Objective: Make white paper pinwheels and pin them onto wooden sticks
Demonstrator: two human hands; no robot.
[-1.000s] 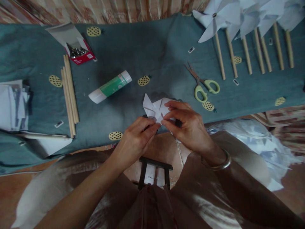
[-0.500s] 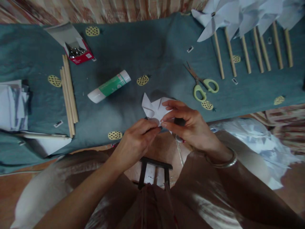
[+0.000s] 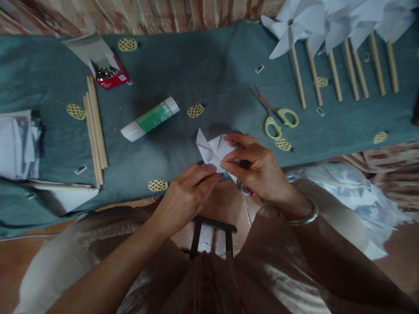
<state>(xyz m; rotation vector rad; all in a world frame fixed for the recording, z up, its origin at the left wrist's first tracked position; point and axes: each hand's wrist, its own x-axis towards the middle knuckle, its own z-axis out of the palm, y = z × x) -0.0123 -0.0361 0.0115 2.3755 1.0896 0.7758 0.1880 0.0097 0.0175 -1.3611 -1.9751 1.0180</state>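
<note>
Between my two hands, at the near edge of the cloth-covered table, is a small white paper pinwheel (image 3: 212,150) with its blades partly folded in. My left hand (image 3: 190,189) pinches its lower edge between thumb and fingers. From the other side, my right hand (image 3: 255,163) grips the paper with thumb and fingertips close to its centre, the upper fingers bent over a blade. My fingers cover the right part of the pinwheel. Scissors (image 3: 273,114) with light green handles lie just beyond my right hand. A white and green glue tube (image 3: 149,119) rests past my left hand.
Finished paper pinwheels (image 3: 294,26) on wooden sticks lie at the back right. An open red box (image 3: 113,78) of metal pins, loose wooden sticks (image 3: 94,131) and a paper stack (image 3: 18,146) sit left. A plastic bag (image 3: 353,200) of white pieces is beside my right leg.
My right thumb and fingertips have shifted slightly on the paper near its centre. The left hand keeps its hold. The view has moved a little.
</note>
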